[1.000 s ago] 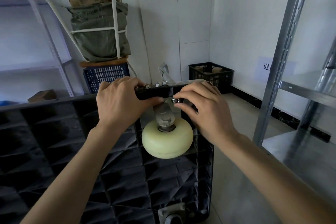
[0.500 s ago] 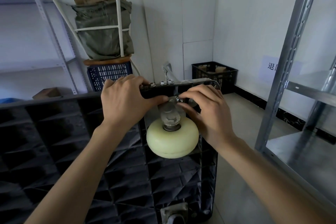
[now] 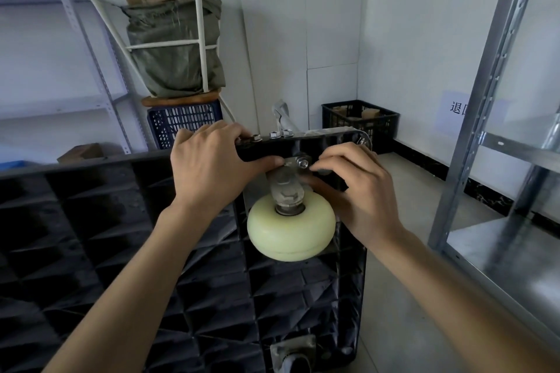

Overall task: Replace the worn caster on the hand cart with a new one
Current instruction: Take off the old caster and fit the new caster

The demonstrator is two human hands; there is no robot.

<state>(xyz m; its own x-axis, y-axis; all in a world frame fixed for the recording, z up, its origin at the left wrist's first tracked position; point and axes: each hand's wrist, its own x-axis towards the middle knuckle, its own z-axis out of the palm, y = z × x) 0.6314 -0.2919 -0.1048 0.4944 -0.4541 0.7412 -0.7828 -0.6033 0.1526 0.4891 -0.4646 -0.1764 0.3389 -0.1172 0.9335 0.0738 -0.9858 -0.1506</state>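
Underside of the black hand cart [image 3: 151,251], stood on edge; a second caster [image 3: 292,353] is cut off at the lower frame edge. Above it, the cream caster [image 3: 291,228] sits at the cart's upper corner. The left hand [image 3: 212,166] grips the cart edge, fingertips hidden behind it. The right hand [image 3: 357,188] pinches a nut [image 3: 302,163] on the caster's plate, its thumb partly hidden behind the bracket. Beyond, a black crate [image 3: 360,123].

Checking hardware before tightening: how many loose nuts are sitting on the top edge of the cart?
3 nuts on the cart's top edge: one beside the left hand, two close together further right. The left hand may hide more.
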